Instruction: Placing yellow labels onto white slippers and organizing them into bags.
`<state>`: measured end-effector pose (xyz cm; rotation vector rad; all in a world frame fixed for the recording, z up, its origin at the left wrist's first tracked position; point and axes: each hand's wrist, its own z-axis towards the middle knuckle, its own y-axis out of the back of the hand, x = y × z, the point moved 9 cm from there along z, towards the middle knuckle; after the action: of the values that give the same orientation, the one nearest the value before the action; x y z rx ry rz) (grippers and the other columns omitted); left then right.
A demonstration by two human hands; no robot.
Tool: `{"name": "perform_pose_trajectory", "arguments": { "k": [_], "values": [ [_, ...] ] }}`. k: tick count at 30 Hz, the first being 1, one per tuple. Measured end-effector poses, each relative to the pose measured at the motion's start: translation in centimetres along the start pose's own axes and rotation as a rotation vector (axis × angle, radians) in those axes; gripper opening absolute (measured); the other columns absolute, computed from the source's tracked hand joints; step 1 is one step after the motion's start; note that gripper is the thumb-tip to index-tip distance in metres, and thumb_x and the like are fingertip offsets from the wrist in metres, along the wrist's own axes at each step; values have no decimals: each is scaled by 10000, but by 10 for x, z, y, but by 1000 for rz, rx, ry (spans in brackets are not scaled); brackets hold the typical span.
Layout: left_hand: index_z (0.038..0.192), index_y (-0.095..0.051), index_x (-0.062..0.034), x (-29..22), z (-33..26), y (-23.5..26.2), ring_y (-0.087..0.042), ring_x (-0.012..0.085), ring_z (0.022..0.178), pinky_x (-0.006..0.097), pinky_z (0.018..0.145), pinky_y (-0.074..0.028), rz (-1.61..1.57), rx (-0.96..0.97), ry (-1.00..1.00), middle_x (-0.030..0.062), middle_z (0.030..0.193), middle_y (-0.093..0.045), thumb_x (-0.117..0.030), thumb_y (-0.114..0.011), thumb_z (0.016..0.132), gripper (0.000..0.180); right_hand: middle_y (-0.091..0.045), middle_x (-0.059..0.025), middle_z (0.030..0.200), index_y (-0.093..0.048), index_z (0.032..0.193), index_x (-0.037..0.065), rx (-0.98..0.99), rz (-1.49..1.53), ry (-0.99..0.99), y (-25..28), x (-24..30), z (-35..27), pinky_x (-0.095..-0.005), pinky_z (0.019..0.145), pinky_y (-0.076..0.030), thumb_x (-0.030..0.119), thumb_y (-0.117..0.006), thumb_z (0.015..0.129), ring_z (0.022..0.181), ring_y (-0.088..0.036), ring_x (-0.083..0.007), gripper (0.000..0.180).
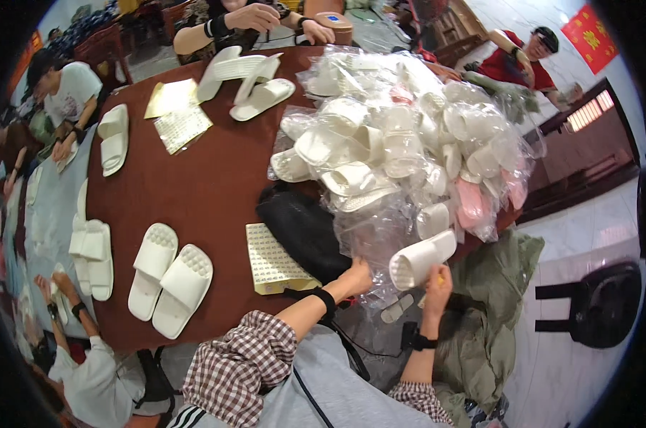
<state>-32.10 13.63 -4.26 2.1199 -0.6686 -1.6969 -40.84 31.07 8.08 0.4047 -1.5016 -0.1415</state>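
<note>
My right hand (437, 291) grips a white slipper (424, 258) near its lower edge, the thumb and fingers closed. The slipper is tilted, with its dimpled end toward me. My left hand (356, 277) is closed on a crumpled clear plastic bag (374, 232) at the table's near edge; some of its fingers are hidden. Just beyond both hands rises a big pile of bagged white slippers (401, 135). In that pile a bagged pink slipper (471, 207) shows on the right. A black cloth-like item (301, 232) lies beside my left hand.
A sticker sheet (269, 253) lies left of the black item. A pair of white slippers (170, 279) sits on the brown table (194, 189), with more slippers along its left and far sides. Green sacking (480, 314) is at my right, near a black stool (605, 303). Several people work around.
</note>
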Motion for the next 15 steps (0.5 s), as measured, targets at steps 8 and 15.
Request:
{"name": "perform_pose_trajectory", "arguments": {
  "k": [8, 15],
  "values": [
    [1291, -565, 29, -51, -73, 56, -647, 369, 1068, 431, 889, -529, -491, 165, -8, 265, 1131, -633, -87, -515, 917, 395, -457, 21, 726, -524, 804, 51, -14, -122, -140, -13, -143, 31, -285, 593, -378, 236, -606, 981, 677, -416, -95, 269],
    [1203, -629, -27, 49, -252, 188, -633, 343, 1047, 394, 937, -499, -286, -705, 15, 180, 1131, -658, -111, -517, 946, 293, -555, -23, 963, -535, 1115, 32, 28, 26, -159, -23, -121, 37, -270, 681, -444, 214, -611, 972, 826, -534, -117, 243]
  ]
}}
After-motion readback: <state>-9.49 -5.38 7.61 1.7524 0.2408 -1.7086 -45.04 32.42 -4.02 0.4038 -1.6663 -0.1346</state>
